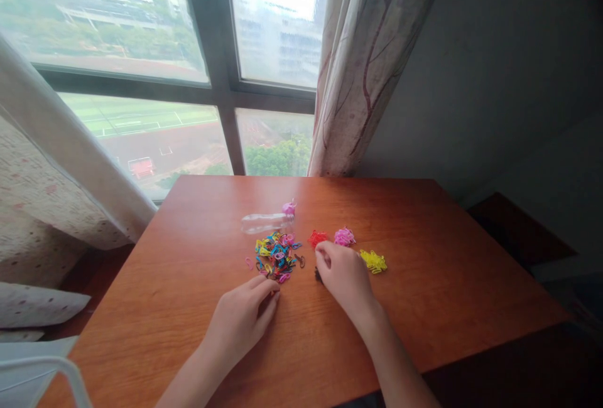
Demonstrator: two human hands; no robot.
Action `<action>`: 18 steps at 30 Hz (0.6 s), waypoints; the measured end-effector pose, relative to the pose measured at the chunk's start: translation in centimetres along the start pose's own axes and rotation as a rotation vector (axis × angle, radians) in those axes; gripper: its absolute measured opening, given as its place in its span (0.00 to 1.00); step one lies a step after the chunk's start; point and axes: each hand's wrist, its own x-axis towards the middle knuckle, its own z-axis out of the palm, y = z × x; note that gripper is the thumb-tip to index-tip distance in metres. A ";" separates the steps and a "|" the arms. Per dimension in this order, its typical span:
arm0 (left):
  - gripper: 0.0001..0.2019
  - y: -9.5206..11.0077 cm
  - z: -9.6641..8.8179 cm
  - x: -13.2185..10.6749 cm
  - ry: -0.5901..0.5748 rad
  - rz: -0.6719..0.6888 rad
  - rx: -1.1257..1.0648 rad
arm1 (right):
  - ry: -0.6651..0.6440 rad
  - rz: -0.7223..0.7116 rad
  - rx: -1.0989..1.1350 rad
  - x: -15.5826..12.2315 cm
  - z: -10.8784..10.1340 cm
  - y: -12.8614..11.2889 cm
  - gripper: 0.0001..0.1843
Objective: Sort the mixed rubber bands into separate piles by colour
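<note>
Bent inward at the right grip (346, 275), with thumb and forefinger near each other by the near side of the red heap (318, 238); cannot tell whether clenched on a loop or released. Curled too at the left grip (242, 314), beside the near edge of the mixed heap (277, 256); again cannot tell whether grasping anything.

Find the mixed heap around mid-counter (188, 257), in pink, blue, yellow and black. To its right, see the red heap, the pink heap (345, 236), the yellow heap (374, 262) and, partly hidden by the right grip, the black heap (317, 275). Beyond the mixed heap, note the clear bottle (264, 224) lying on its side, with its pink cap (289, 208).

For good work, probably best to spread tangled loops thinly with the left grip, then pinch one by its rim and shake off any clinging neighbour. Release low, without tossing, and guard the narrow gap between red and pink. Lift the wrist clear of black when reaching across. Mind the stray pink loop (249, 263), just left of the mixed heap.
</note>
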 end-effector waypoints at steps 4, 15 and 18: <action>0.10 -0.1 0.1 0.0 0.015 0.000 -0.002 | -0.008 -0.089 0.119 -3.0 1.7 -0.9 0.08; 0.09 -0.4 0.5 0.1 0.111 -0.009 -0.002 | 0.019 -0.123 0.215 -6.0 4.8 -1.7 0.09; 0.09 -0.4 0.5 0.2 0.125 -0.011 0.009 | 0.050 -0.136 0.219 -6.1 5.0 -1.8 0.09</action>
